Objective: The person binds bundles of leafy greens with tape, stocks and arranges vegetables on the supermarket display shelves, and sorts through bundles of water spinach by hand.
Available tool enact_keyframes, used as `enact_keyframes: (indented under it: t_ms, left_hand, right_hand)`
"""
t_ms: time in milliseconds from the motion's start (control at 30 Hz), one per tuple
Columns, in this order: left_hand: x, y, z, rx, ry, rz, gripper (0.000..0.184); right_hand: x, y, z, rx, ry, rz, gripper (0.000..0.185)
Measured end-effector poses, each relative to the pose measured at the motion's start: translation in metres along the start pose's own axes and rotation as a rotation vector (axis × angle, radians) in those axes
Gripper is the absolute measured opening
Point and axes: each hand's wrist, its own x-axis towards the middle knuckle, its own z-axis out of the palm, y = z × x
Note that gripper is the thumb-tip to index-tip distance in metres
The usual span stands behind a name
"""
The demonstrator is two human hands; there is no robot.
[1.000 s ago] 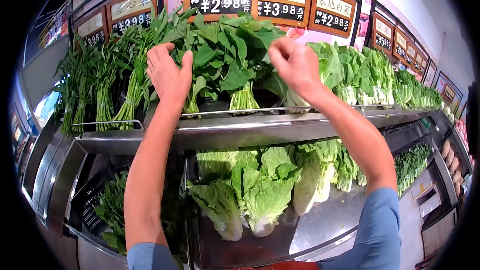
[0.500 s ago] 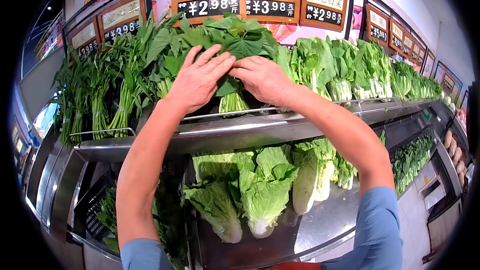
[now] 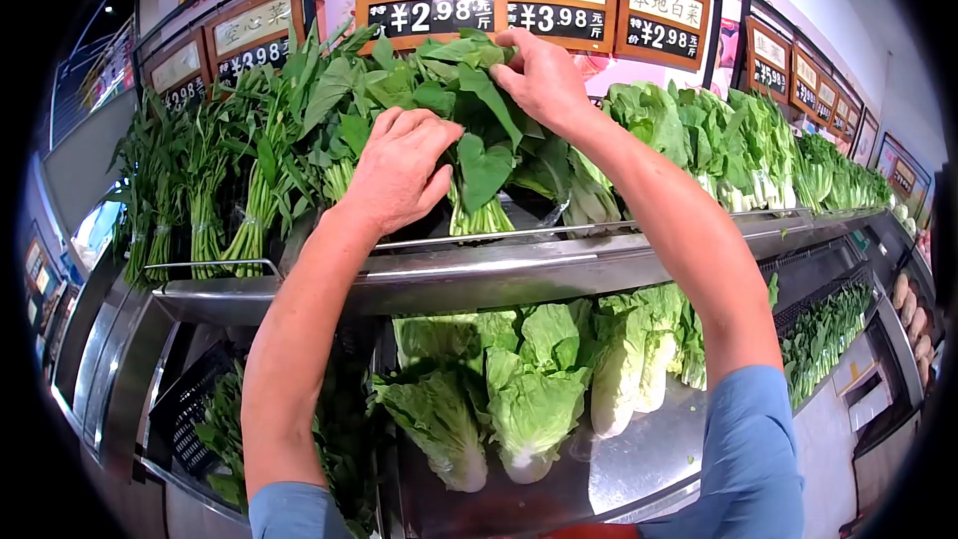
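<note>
A leafy green bunch of sweet potato leaves [image 3: 486, 172] stands on the upper shelf, broad leaves up and pale green stems at the front. My right hand [image 3: 544, 80] is at the top back of the bunch, thumb and fingers closed on its upper leaves. My left hand [image 3: 399, 168] is at the bunch's left side, fingers curled against the leaves with the thumb lower. Whatever lies inside the left fingers is hidden. More loose-looking leaves [image 3: 334, 90] crowd beside the left hand.
Water spinach bunches [image 3: 205, 210] stand at left, leafy greens [image 3: 649, 125] at right. A metal rail [image 3: 479, 240] edges the upper shelf. Below lie several cabbage-like heads [image 3: 534, 409], a black crate [image 3: 195, 419] and more greens [image 3: 826, 339]. Price signs [image 3: 431, 0] hang behind.
My right hand has moved up and back to the top of the bunch, away from my left hand. The left has dropped slightly and its fingers have curled. Leaves between them have shifted.
</note>
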Motion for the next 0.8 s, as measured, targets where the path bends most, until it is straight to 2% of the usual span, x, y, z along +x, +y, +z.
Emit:
enact_keyframes:
  t_ms: [67, 100, 233, 400, 633, 800]
  left_hand:
    - [-0.001, 0.002, -0.002, -0.064, 0.033, -0.066, 0.052]
    - [-0.002, 0.001, -0.001, -0.052, 0.054, -0.065, 0.059]
    - [-0.001, -0.001, 0.000, -0.105, 0.071, -0.070, 0.069]
    - [-0.002, 0.000, 0.002, -0.131, 0.055, -0.128, 0.086]
    - [-0.002, -0.003, 0.004, -0.012, 0.016, -0.013, 0.061]
    - [-0.002, -0.002, 0.003, -0.019, 0.022, -0.002, 0.051]
  right_hand:
    - [-0.006, 0.002, 0.000, -0.017, 0.008, -0.020, 0.026]
    - [-0.009, 0.002, 0.001, -0.035, 0.040, -0.058, 0.018]
    - [-0.026, 0.001, 0.001, 0.049, 0.206, -0.223, 0.010]
    - [-0.040, 0.005, -0.007, 0.045, 0.198, -0.354, 0.010]
    - [-0.054, 0.006, -0.011, -0.078, 0.146, -0.553, 0.018]
    - [-0.060, 0.010, -0.012, -0.125, 0.141, -0.626, 0.014]
